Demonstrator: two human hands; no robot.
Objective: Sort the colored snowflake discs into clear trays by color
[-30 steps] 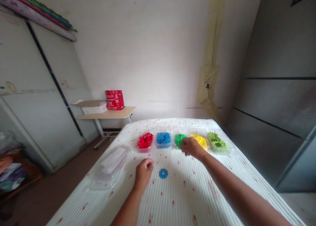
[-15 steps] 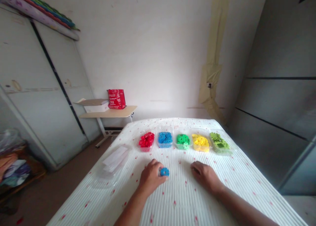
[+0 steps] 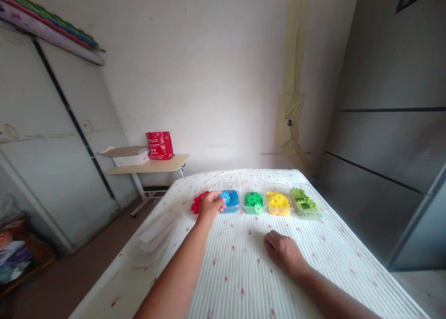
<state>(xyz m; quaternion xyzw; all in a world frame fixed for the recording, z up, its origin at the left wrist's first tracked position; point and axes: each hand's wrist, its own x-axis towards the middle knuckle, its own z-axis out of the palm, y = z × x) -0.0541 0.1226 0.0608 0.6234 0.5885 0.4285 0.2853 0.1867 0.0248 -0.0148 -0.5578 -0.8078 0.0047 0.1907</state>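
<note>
A row of clear tubs stands on the white spotted bed cover (image 3: 244, 272): red pieces (image 3: 197, 203), blue pieces (image 3: 232, 199), green pieces (image 3: 253, 200), yellow pieces (image 3: 278, 202) and light-green pieces (image 3: 304, 200). My left hand (image 3: 210, 204) reaches out over the gap between the red and blue tubs, fingers pinched on a blue disc piece (image 3: 225, 197) at the blue tub's near left edge. My right hand (image 3: 284, 251) lies on the cover nearer to me, fingers curled loosely, with nothing seen in it.
A stack of clear lids (image 3: 158, 226) lies on the cover's left side. Beyond the bed stands a small wooden table (image 3: 149, 165) with a red bag (image 3: 159, 145) and a cardboard box (image 3: 127, 154). Grey wardrobe panels flank both sides.
My left hand picked the blue disc off the cover and carried it forward to the blue tub. My right hand drew back from the green tub and came to rest on the cover.
</note>
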